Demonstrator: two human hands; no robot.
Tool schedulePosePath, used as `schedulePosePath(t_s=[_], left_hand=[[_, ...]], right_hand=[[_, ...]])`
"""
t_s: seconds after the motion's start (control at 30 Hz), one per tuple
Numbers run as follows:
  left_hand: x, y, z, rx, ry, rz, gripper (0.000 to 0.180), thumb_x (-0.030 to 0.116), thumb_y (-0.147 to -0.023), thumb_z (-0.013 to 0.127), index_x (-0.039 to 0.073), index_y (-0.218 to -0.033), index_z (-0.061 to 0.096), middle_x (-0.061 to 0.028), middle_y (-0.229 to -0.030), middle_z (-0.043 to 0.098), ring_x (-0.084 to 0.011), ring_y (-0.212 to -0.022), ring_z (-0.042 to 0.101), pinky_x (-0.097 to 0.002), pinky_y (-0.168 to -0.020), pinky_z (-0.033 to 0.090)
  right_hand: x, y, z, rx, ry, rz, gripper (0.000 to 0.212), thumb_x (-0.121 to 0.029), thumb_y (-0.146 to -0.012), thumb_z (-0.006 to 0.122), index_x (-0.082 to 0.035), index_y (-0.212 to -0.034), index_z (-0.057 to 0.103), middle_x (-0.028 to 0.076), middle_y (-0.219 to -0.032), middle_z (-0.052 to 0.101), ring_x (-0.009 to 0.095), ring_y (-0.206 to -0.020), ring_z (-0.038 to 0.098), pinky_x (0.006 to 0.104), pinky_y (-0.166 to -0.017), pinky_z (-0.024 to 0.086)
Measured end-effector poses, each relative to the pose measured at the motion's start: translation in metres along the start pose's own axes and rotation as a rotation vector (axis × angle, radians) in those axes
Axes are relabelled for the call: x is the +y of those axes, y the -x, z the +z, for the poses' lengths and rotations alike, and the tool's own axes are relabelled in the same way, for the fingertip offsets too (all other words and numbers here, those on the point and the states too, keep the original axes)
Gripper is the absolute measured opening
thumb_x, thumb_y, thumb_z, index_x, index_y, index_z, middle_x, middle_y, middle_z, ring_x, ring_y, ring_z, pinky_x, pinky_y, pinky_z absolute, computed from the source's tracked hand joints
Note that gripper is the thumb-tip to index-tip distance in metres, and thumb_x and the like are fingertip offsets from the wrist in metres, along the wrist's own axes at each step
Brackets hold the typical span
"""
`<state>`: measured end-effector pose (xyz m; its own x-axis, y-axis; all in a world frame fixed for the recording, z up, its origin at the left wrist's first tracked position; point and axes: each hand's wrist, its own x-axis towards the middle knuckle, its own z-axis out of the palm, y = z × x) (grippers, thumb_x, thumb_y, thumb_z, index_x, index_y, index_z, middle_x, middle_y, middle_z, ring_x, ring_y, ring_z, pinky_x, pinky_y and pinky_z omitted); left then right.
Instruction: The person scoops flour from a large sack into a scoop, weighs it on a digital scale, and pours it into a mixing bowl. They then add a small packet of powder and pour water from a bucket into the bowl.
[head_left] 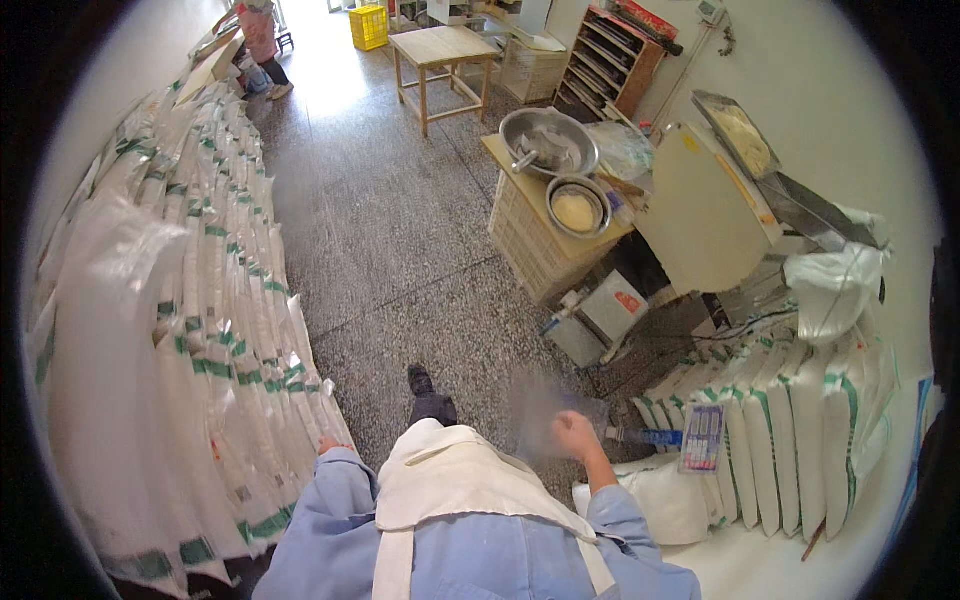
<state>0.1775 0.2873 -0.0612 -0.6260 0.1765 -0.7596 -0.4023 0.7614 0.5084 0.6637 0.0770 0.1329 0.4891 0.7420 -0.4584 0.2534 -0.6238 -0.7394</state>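
Note:
My right hand (575,436) is closed in front of my apron, to the right. From it hangs a blurred, greyish translucent thing (538,408), perhaps thin plastic; motion smears its shape. Low at my left side, my left hand (331,444) shows only in part beside the stacked white sacks (215,370). Its fingers are too small and hidden to read, and nothing is visible in it. A cream apron (470,478) covers my blue clothing, and one dark shoe (420,380) is on the speckled floor.
To the right stand more white sacks (770,440). Ahead, a crate-like stand (530,235) carries a large metal bowl (515,125) and a smaller bowl of pale yellow stuff (575,212), with machinery beside it. Farther off are a wooden table (440,45), a yellow crate (369,27) and another person (258,35).

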Motion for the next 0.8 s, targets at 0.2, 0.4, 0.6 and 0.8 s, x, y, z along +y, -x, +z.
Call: schedulePosePath(t_s=[0.2, 0.4, 0.6, 0.8], left_hand=[[0.070, 0.010, 0.093, -0.171, 0.074, -0.169, 0.062, 0.056, -0.086, 0.031, -0.003, -0.089, 0.050, -0.0165, -0.072, 0.058, -0.0244, -0.055, 0.055, -0.0307, -0.043, 0.047], [0.159, 0.012, 0.164, -0.282, 0.176, -0.061, 0.066, 0.058, -0.085, 0.032, -0.003, -0.099, 0.049, -0.0134, -0.088, 0.059, -0.0226, -0.066, 0.059, -0.0281, -0.047, 0.050], [0.179, 0.011, 0.188, -0.217, 0.179, -0.083, 0.075, 0.062, -0.083, 0.031, -0.006, -0.109, 0.046, -0.0130, -0.091, 0.058, -0.0227, -0.066, 0.059, -0.0304, -0.049, 0.051], [0.179, 0.016, 0.189, 0.017, 0.303, -0.173, 0.059, 0.055, -0.083, 0.036, 0.007, -0.117, 0.044, -0.0162, -0.098, 0.055, -0.0264, -0.066, 0.059, -0.0305, -0.049, 0.052]], right_hand=[[-0.137, -0.118, 0.024, -0.109, -0.333, 0.085, 0.029, -0.013, -0.082, 0.054, 0.004, -0.106, 0.051, 0.007, -0.080, 0.059, 0.013, -0.063, 0.057, 0.0246, -0.054, 0.047], [-0.211, -0.211, 0.027, -0.174, -0.569, 0.137, 0.021, -0.011, -0.083, 0.052, 0.001, -0.100, 0.051, 0.007, -0.078, 0.058, 0.013, -0.063, 0.057, 0.0250, -0.052, 0.047], [-0.236, -0.317, 0.002, -0.020, -0.714, 0.178, 0.026, -0.025, -0.087, 0.052, -0.002, -0.098, 0.048, 0.008, -0.084, 0.055, 0.016, -0.068, 0.057, 0.0294, -0.058, 0.050], [-0.238, -0.448, -0.031, 0.058, -0.822, 0.292, 0.033, -0.030, -0.084, 0.055, -0.002, -0.099, 0.048, 0.008, -0.088, 0.051, 0.016, -0.068, 0.053, 0.0301, -0.056, 0.049]])
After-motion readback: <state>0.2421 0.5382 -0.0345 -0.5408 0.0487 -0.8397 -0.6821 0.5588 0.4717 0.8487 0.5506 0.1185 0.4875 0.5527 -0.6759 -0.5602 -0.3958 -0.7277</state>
